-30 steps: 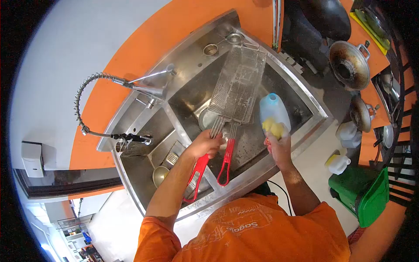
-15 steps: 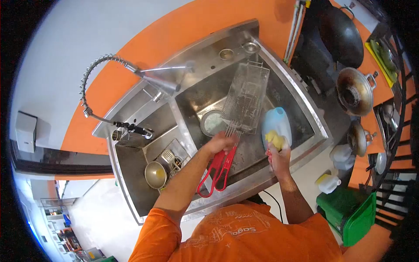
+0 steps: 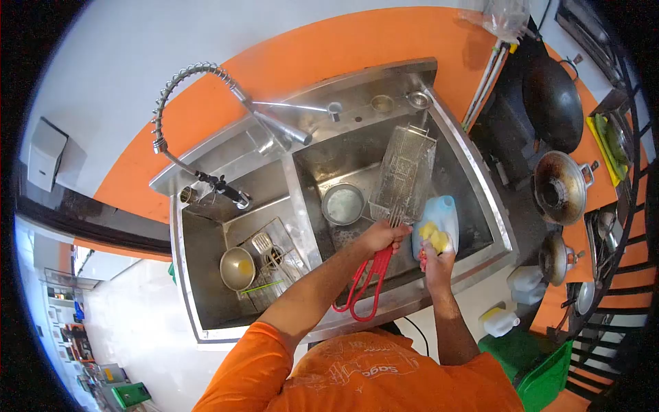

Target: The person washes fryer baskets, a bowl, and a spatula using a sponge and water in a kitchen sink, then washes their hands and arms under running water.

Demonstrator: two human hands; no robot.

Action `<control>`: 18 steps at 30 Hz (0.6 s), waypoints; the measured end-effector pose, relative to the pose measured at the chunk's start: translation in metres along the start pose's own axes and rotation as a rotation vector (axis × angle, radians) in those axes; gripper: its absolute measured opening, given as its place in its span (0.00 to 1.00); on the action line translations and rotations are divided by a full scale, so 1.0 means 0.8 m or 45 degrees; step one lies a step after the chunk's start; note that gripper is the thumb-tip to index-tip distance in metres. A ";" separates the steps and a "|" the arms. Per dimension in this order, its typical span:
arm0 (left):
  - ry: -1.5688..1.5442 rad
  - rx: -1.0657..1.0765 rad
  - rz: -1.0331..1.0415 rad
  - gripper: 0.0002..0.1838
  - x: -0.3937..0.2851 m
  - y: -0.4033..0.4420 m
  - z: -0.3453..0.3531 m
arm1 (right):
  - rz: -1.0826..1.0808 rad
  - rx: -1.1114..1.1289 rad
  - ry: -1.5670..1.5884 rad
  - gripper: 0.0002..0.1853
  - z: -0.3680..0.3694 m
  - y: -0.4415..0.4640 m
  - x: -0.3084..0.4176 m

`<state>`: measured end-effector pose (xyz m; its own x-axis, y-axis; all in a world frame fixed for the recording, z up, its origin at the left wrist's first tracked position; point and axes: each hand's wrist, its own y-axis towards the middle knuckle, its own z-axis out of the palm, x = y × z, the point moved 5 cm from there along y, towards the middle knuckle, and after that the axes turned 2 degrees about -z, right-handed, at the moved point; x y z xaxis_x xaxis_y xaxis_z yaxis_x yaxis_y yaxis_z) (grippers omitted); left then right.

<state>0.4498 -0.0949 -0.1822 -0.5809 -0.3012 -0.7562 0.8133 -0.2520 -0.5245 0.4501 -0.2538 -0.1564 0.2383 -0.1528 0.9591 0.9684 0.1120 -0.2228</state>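
Note:
My left hand (image 3: 382,237) is closed round the wire handle of a fryer basket (image 3: 405,168), just above its red grip (image 3: 369,285). The mesh body leans over the right basin, its far end toward the back wall. In my right hand (image 3: 439,262) is a yellow sponge (image 3: 433,237), with something pinkish-red showing under the fingers. Just behind the sponge, a pale blue plastic container (image 3: 441,211) stands in the same basin. A round pan with whitish liquid (image 3: 343,204) sits left of the basket.
The left basin holds a metal bowl (image 3: 237,268), a slotted turner (image 3: 261,242) and a wire rack (image 3: 278,237). A spring-hose tap (image 3: 159,113) arches above. Woks (image 3: 561,185) stand at the right, above a green bin (image 3: 542,367) and plastic jugs (image 3: 500,321).
The view has shifted, so the sink appears lower and further right. My left hand stays on the basket handle, now closer to my right hand, which still grips the sponge.

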 end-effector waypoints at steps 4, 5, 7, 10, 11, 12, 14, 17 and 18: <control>0.168 -0.066 0.014 0.14 0.025 0.004 -0.037 | 0.008 -0.053 -0.026 0.10 -0.009 0.000 0.002; 0.203 -0.099 0.019 0.13 0.033 0.004 -0.048 | 0.015 -0.073 -0.032 0.10 -0.010 -0.002 0.002; 0.184 -0.160 -0.085 0.13 0.034 0.000 -0.052 | 0.000 -0.093 -0.019 0.08 -0.013 -0.002 0.000; 0.194 -0.240 -0.039 0.13 0.041 -0.010 -0.055 | 0.042 -0.115 -0.055 0.07 -0.020 0.001 -0.016; 0.214 -0.262 0.011 0.13 0.043 -0.015 -0.058 | 0.058 -0.103 -0.045 0.08 -0.021 0.005 -0.020; 0.220 -0.287 -0.012 0.14 0.046 -0.024 -0.062 | 0.063 -0.110 -0.066 0.09 -0.020 0.007 -0.020; 0.236 -0.317 -0.067 0.18 0.053 -0.047 -0.069 | 0.063 -0.148 -0.151 0.09 -0.016 0.013 -0.013; 0.907 -0.481 0.189 0.21 0.054 -0.089 -0.094 | -0.055 -0.102 -0.181 0.12 0.000 0.021 0.003; 0.806 -0.449 0.180 0.21 0.059 -0.106 -0.101 | -0.039 -0.098 -0.149 0.13 0.000 0.029 -0.001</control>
<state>0.3564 -0.0133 -0.2053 -0.4267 0.3065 -0.8509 0.9031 0.0930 -0.4193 0.4724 -0.2511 -0.1620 0.2027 -0.0394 0.9785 0.9790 0.0327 -0.2014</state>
